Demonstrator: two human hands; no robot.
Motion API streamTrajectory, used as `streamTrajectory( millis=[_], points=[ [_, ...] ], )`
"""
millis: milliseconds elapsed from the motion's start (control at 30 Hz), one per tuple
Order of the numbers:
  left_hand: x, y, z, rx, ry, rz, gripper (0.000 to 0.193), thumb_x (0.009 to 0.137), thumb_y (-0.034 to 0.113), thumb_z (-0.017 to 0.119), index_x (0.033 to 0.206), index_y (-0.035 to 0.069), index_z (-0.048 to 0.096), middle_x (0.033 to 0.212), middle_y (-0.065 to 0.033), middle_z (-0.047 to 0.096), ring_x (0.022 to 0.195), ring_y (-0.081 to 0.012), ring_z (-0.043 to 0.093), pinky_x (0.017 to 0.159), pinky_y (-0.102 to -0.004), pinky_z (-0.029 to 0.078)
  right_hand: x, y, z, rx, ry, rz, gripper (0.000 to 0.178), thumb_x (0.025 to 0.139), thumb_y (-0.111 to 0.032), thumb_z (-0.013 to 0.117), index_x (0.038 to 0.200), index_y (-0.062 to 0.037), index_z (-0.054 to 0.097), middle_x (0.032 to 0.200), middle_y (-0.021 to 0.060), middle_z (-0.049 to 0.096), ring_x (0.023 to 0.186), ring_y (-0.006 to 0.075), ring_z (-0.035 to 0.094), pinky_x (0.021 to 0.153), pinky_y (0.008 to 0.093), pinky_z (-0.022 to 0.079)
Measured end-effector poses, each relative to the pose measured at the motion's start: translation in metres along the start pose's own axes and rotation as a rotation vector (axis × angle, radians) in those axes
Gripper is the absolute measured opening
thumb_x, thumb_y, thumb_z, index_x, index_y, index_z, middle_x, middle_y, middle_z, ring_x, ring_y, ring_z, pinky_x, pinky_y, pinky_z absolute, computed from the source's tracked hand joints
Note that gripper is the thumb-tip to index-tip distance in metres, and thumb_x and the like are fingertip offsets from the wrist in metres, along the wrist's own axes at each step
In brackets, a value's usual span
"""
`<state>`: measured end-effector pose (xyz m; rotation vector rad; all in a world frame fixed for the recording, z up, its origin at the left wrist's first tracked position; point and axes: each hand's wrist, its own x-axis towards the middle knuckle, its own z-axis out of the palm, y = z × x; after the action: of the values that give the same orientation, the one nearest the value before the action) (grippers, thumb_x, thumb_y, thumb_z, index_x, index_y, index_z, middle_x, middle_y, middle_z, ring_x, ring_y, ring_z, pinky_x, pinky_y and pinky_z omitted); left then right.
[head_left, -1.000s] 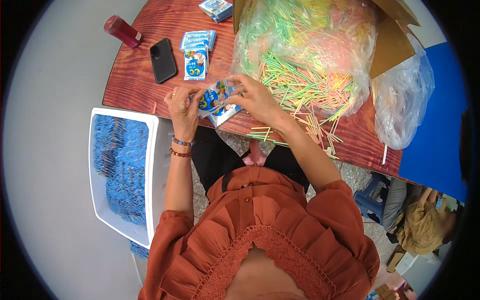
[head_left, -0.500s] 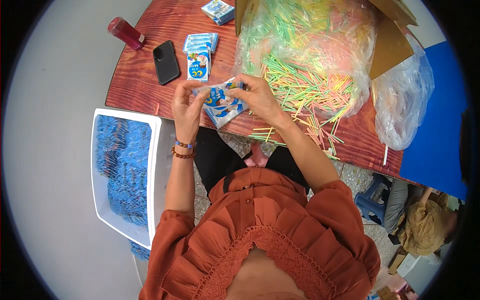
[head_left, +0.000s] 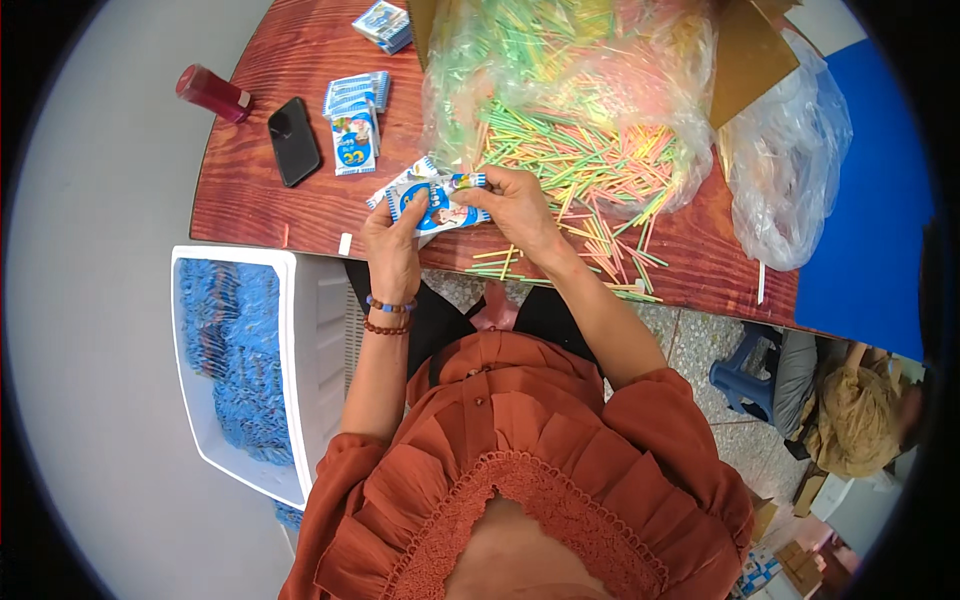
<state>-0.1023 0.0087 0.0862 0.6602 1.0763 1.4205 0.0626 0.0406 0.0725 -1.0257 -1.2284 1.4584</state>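
My left hand [head_left: 392,250], with beads at the wrist, pinches the left end of a blue-and-white packet [head_left: 450,212] between thumb and fingers. On the packet's upper right corner, my right hand [head_left: 520,212] has its thumb and fingers closed. Both hands hold it level above the near table edge. Partly hidden behind it lies another such packet [head_left: 408,176]. Beyond my left hand, several similar packets [head_left: 354,142] overlap in a small pile. To the right of my right hand, thin pastel sticks [head_left: 600,165] spill from a clear plastic bag [head_left: 560,60].
A black phone [head_left: 294,142], a red bottle [head_left: 213,93] and a packet stack [head_left: 383,26] are on the wooden table [head_left: 235,190]. A white bin [head_left: 290,370] with blue packets stands at left. A cardboard box [head_left: 755,65] and crumpled plastic [head_left: 785,160] are at right.
My left hand has gone from reaching fingers at the packet's top edge to gripping its left end. A small white scrap now lies on the table near it. The whole view has shifted.
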Motion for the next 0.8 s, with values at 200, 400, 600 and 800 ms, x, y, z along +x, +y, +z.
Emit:
streamTrajectory(
  millis=[200,400,600,800],
  points=[
    [0.001,-0.011,0.011,-0.132,0.007,-0.062,0.013,0.092,0.007,0.063,0.103,0.001,0.066,0.098,-0.0052,0.069,0.084,-0.0116,0.065,0.077,-0.0287,0.054,-0.003,-0.019,-0.019,-0.05,-0.075,0.011,0.013,0.088,-0.011,0.068,0.09,0.0012,0.071,0.077,-0.0026,0.065,0.069,0.0008,0.053,0.059,0.0192,0.042],
    [0.001,-0.02,0.025,-0.166,0.0,-0.084,0.012,0.094,0.013,0.061,0.099,0.004,0.067,0.093,-0.004,0.069,0.081,-0.0126,0.065,0.071,-0.0304,0.055,-0.004,-0.012,-0.039,0.054,-0.072,0.01,0.015,0.092,-0.012,0.063,0.091,0.0001,0.07,0.073,-0.0016,0.063,0.064,0.0033,0.054,0.058,0.0193,0.041],
    [0.001,-0.019,0.029,-0.184,-0.043,-0.089,0.016,0.095,0.018,0.06,0.099,0.004,0.067,0.092,-0.0046,0.069,0.08,-0.0133,0.065,0.067,-0.0286,0.055,-0.016,-0.031,-0.063,-0.081,-0.001,-0.355,0.014,0.085,-0.011,0.069,0.096,-0.0035,0.066,0.107,0.0058,0.061,0.099,0.016,0.058,0.086,0.0292,0.044],
    [-0.002,-0.025,0.039,-0.207,-0.062,-0.105,0.016,0.096,0.019,0.059,0.099,0.004,0.067,0.093,-0.0047,0.069,0.08,-0.0138,0.065,0.067,-0.0281,0.054,-0.013,-0.021,-0.053,-0.476,-0.203,-0.552,0.027,0.076,-0.013,0.075,0.102,-0.0092,0.071,0.134,0.0096,0.05,0.127,0.0266,0.042,0.105,0.0391,0.034]
  ],
)
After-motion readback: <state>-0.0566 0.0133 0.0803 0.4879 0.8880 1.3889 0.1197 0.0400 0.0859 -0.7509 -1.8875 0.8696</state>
